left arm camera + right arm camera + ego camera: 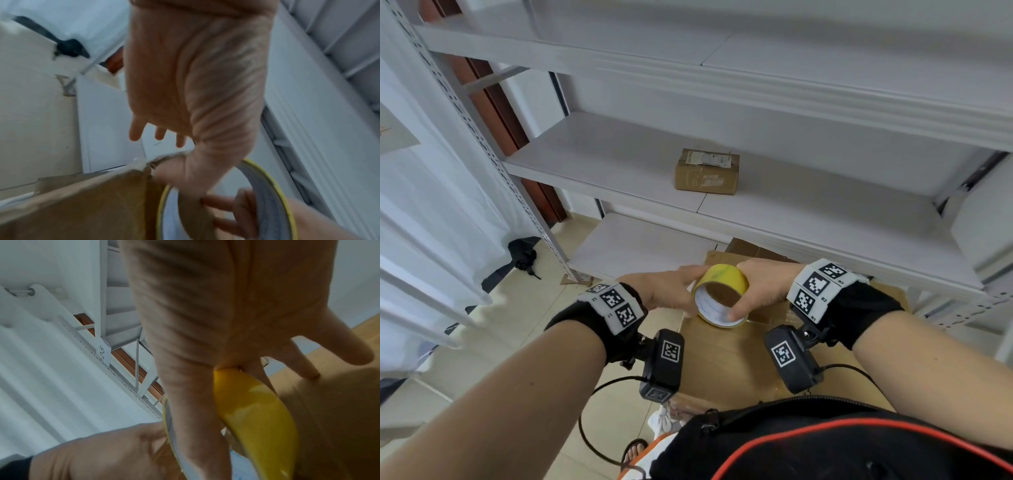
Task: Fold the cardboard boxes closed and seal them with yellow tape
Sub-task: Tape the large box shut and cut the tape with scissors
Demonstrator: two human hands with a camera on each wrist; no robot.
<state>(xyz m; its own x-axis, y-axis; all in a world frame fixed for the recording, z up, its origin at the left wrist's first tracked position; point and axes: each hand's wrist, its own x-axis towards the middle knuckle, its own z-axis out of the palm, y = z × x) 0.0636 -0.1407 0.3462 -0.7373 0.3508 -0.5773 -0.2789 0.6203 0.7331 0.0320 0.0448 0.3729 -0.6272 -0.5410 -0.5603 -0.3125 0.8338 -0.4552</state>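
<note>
A roll of yellow tape point(722, 295) is held between both hands just above the closed top of a large cardboard box point(736, 356) in front of the person. The roll is a wide ring: its outer band is glossy bright yellow, its core is brown cardboard, and a white liner shows on the inner wall. The right hand point(763, 287) is wrapped round the roll, thumb hooked at the lower rim and fingers laid over the smooth yellow outside; in the right wrist view the other fingers are spread toward the box. The left hand point(667, 291) is set against the roll's left side, its thumb at the rim and its other fingers held out fairly straight; whether the tape's loose end is pinched cannot be told. The large box is matte brown with creased, slightly frayed edges. A small cardboard box point(707, 171), sealed and bearing a white label, is seen on the middle board of a pale grey metal shelf unit point(619, 164), well apart from the hands.
</note>
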